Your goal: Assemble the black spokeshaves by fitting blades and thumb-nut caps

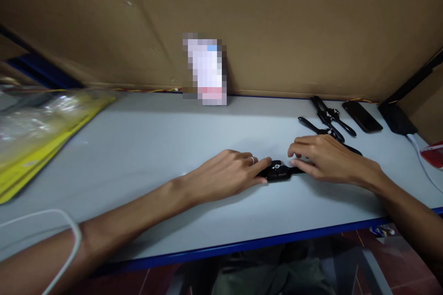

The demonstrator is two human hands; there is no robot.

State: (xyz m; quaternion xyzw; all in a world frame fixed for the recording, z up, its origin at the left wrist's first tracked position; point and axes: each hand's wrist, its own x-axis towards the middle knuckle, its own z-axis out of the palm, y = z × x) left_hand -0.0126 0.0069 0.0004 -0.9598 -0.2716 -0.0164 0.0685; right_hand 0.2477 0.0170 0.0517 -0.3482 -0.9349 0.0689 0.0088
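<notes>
A black smartwatch (277, 170) lies face down on the white table (145, 147), its strap running left and right under both hands. My left hand (224, 174), with a ring on one finger, rests flat on the table and its fingers press the left strap. My right hand (325, 159) lies palm down on the right strap, fingertips curled close to the watch body.
More black watches (327, 120) lie behind my right hand, beside a dark phone (362, 116) and a black lamp base (396, 119) with a white cable. Yellow trays under clear plastic bags (38, 133) fill the left end. Cardboard walls the back. The table's blue edge runs along the front.
</notes>
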